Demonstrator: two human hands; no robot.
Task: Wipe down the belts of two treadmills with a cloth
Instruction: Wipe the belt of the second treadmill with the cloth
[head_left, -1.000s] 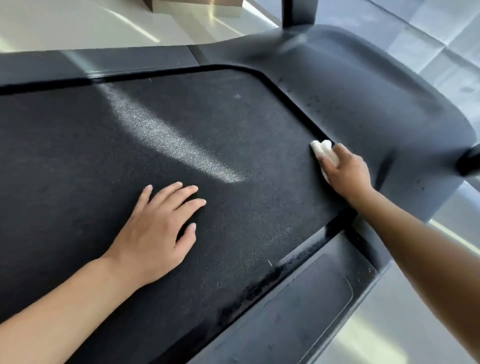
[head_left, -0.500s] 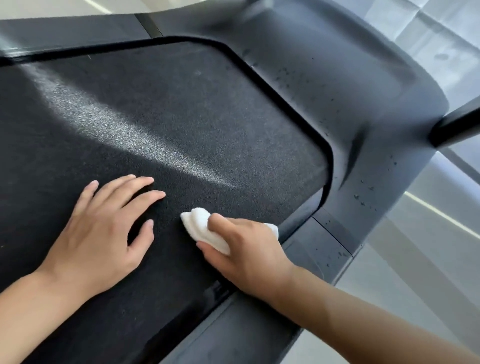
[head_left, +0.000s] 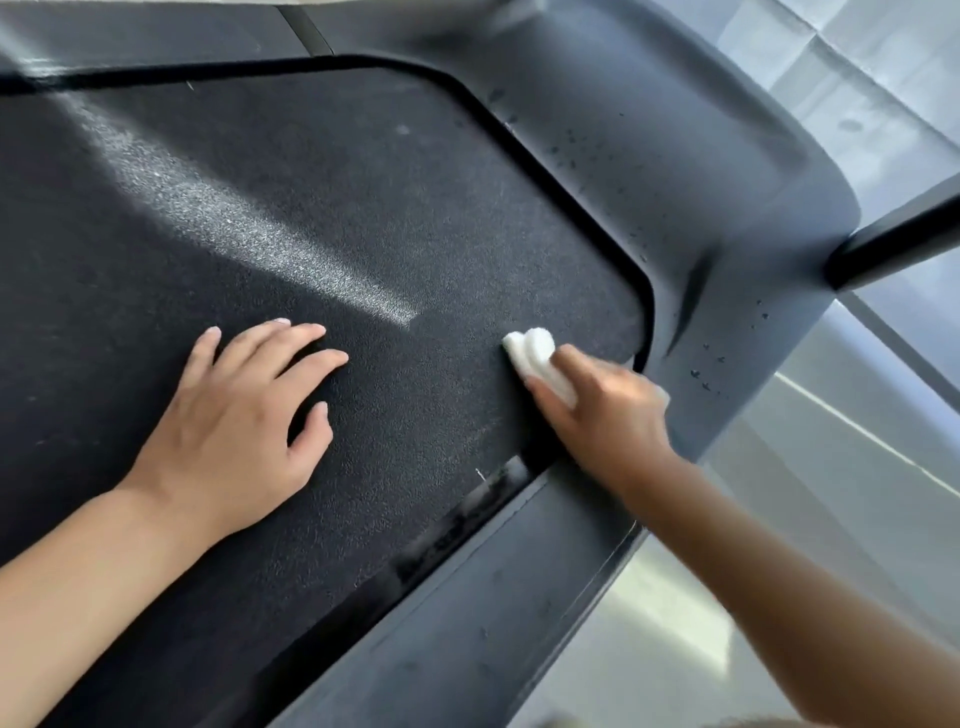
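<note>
The white cloth (head_left: 535, 356), bunched into a small wad, lies pressed on the black textured belt (head_left: 363, 208) near the belt's right edge, just short of the rounded corner where the belt meets the dark grey motor cover (head_left: 691, 171). The right hand (head_left: 608, 410) holds it, its grip clamped on the cloth with fingers curled over the wad, so that only the cloth's front lobes show beyond the fingertips. The left hand (head_left: 234, 426) lies flat on the belt, well apart from the cloth, its grip apart with fingers spread and straight, palm down. A pale streak of light crosses the belt diagonally and ends between the two hands. Small dark drops speckle the motor cover beside the belt's corner. The grey side rail (head_left: 467, 613) runs along the belt's near edge under the right forearm. A black upright post (head_left: 893, 244) rises from the cover at the right, and pale floor (head_left: 857, 493) shows beyond the treadmill.
</note>
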